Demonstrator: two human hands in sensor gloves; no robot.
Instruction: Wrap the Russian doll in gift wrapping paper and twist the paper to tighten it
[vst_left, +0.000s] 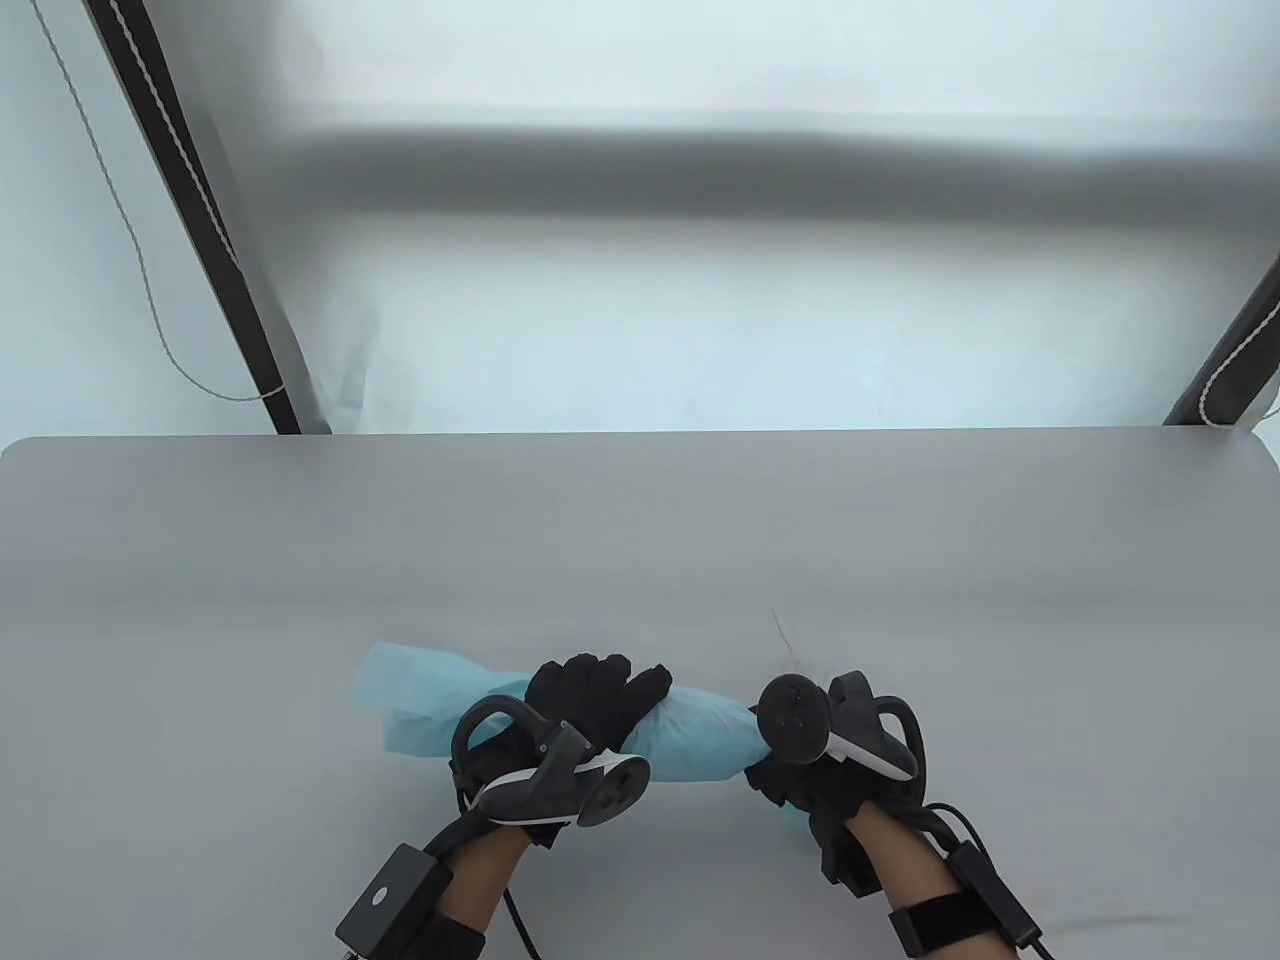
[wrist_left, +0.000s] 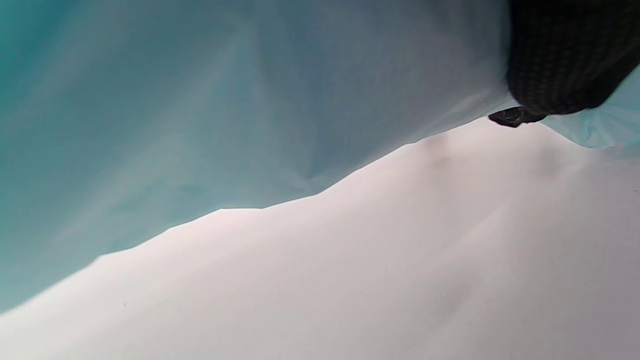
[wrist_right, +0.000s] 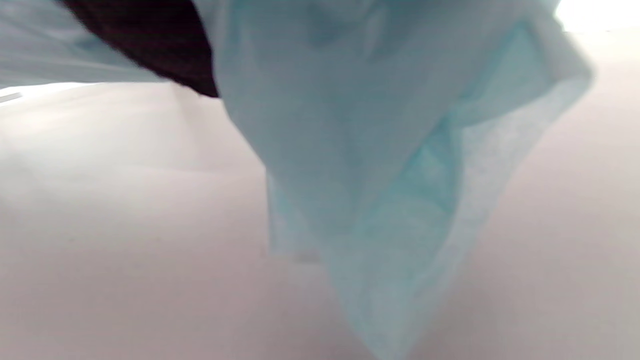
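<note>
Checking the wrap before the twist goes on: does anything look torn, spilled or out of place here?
Nothing stands out. The blue wrapping paper lies as one roll on the table, the left hand curled over its middle and the right hand gripping its right end. No tear shows; the doll is hidden inside.

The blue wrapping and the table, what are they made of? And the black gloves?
The blue wrapping looks like thin tissue or fleecy non-woven paper: matt, soft folds, light glowing through it in the right wrist view. The table seems a smooth, matt grey board, maybe laminate; I cannot tell for sure. The gloves on the left hand and right hand look like knitted fabric, with a fine weave showing close up.
</note>
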